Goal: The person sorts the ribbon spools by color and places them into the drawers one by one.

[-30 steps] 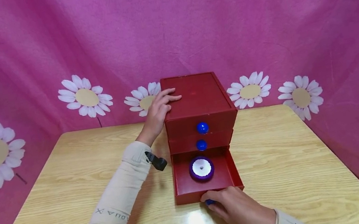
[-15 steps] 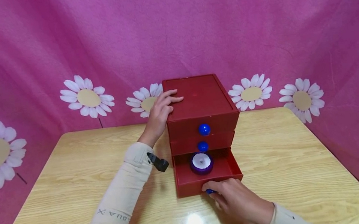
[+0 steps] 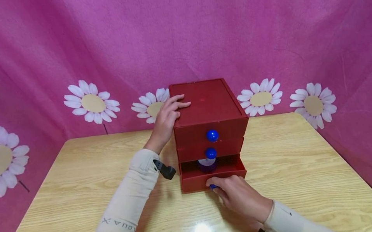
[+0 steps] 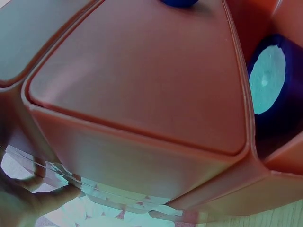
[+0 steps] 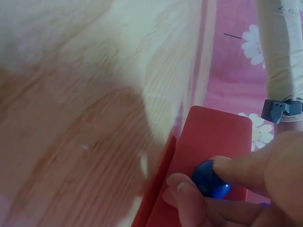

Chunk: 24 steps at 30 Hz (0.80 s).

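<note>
A red three-drawer box (image 3: 205,103) stands on the table, its bottom drawer (image 3: 195,184) pulled partly out. My right hand (image 3: 240,197) pinches the blue knob (image 5: 208,180) of that drawer between thumb and fingers. Inside the drawer sits a purple ring-shaped thing with a white top (image 4: 269,78), half covered by the drawers above in the head view. My left hand (image 3: 166,120) rests on the left top edge of the box, fingers lying straight over the top. Blue knobs mark the top drawer (image 3: 195,134) and the middle drawer (image 3: 191,152), both pushed in.
The wooden table (image 3: 112,196) extends to both sides of the box. Behind it hangs a pink cloth (image 3: 175,31) printed with white daisies. A small black camera (image 3: 165,169) is strapped to the left wrist.
My right hand has pushed the bottom drawer inward, away from me, carrying the purple ring back under the middle drawer. The left hand stays on the box.
</note>
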Each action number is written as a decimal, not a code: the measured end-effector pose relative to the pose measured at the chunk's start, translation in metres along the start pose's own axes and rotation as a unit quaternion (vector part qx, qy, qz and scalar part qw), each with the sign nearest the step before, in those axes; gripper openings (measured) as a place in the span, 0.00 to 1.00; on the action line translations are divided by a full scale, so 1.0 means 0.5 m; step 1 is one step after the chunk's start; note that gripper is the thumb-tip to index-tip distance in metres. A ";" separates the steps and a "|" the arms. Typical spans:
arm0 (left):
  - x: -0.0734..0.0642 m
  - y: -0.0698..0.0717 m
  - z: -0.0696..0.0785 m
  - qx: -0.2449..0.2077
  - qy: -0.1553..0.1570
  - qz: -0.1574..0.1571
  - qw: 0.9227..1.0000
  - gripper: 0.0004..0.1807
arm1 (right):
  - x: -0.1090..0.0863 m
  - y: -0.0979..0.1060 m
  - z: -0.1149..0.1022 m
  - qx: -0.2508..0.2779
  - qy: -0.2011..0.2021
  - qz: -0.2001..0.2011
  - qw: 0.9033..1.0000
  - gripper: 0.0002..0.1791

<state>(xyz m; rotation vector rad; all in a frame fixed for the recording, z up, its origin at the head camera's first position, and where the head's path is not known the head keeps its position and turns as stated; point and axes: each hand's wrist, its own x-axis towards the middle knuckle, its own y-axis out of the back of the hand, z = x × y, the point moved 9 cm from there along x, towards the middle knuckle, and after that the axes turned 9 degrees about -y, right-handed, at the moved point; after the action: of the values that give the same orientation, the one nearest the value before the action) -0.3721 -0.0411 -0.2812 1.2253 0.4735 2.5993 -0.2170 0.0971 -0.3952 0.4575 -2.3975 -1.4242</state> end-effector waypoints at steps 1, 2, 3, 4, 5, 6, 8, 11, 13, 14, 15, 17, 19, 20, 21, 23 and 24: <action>0.000 0.000 0.001 0.002 -0.001 0.000 1.000 0.25 | 0.003 -0.001 0.001 0.000 0.000 0.000 1.000 0.11; -0.001 0.000 0.001 0.003 -0.002 0.000 1.000 0.25 | 0.006 -0.002 0.002 0.000 0.002 0.001 1.000 0.12; -0.001 0.001 0.012 -0.001 -0.001 -0.001 1.000 0.25 | 0.008 -0.002 0.003 0.000 0.002 0.005 1.000 0.11; 0.000 0.001 0.013 -0.004 -0.002 0.000 1.000 0.25 | 0.012 -0.002 0.005 -0.001 0.001 0.006 1.000 0.12; 0.000 0.001 0.013 -0.007 -0.003 0.000 1.000 0.25 | 0.015 -0.003 0.006 0.000 0.001 0.006 1.000 0.12; 0.000 0.000 0.014 -0.010 -0.004 0.000 1.000 0.24 | 0.018 -0.003 0.008 -0.001 0.001 0.007 1.000 0.12; -0.001 0.000 0.012 -0.015 -0.003 -0.001 1.000 0.24 | 0.023 -0.004 0.011 -0.002 0.001 0.012 1.000 0.12; -0.003 -0.002 -0.002 -0.011 -0.003 -0.002 1.000 0.25 | 0.029 -0.003 0.016 -0.005 0.000 0.016 1.000 0.12; -0.003 -0.002 -0.003 -0.006 -0.002 -0.003 1.000 0.25 | 0.034 -0.002 0.020 -0.008 -0.002 0.020 1.000 0.12; -0.003 -0.002 -0.003 -0.005 -0.002 -0.003 1.000 0.25 | 0.037 -0.002 0.022 -0.009 -0.004 0.020 1.000 0.12; -0.003 -0.003 -0.002 -0.004 -0.002 -0.004 1.000 0.25 | 0.040 -0.001 0.023 -0.011 -0.006 0.022 1.000 0.12; -0.003 -0.002 0.000 -0.002 -0.002 -0.004 1.000 0.25 | 0.045 0.000 0.028 -0.010 -0.012 0.023 1.000 0.13; -0.002 -0.001 0.002 0.001 -0.003 -0.004 1.000 0.26 | 0.051 0.002 0.031 -0.010 -0.014 0.028 0.999 0.14; -0.002 0.000 0.003 0.002 -0.002 -0.004 1.000 0.26 | 0.053 0.003 0.032 -0.010 -0.015 0.030 0.999 0.14; -0.002 0.000 0.004 0.002 -0.002 -0.005 1.000 0.26 | 0.055 0.004 0.034 -0.010 -0.016 0.032 0.999 0.14; -0.002 0.000 0.004 0.002 -0.003 -0.005 1.000 0.26 | 0.059 0.004 0.037 -0.011 -0.016 0.034 0.999 0.14; -0.001 0.000 0.003 0.001 -0.002 -0.005 1.000 0.26 | 0.061 0.004 0.038 -0.012 -0.016 0.035 0.999 0.14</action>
<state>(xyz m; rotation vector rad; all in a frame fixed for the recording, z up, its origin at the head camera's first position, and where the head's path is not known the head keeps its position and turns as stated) -0.3703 -0.0409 -0.2807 1.2264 0.4813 2.5877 -0.2527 0.1001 -0.3991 0.3433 -2.3942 -1.4384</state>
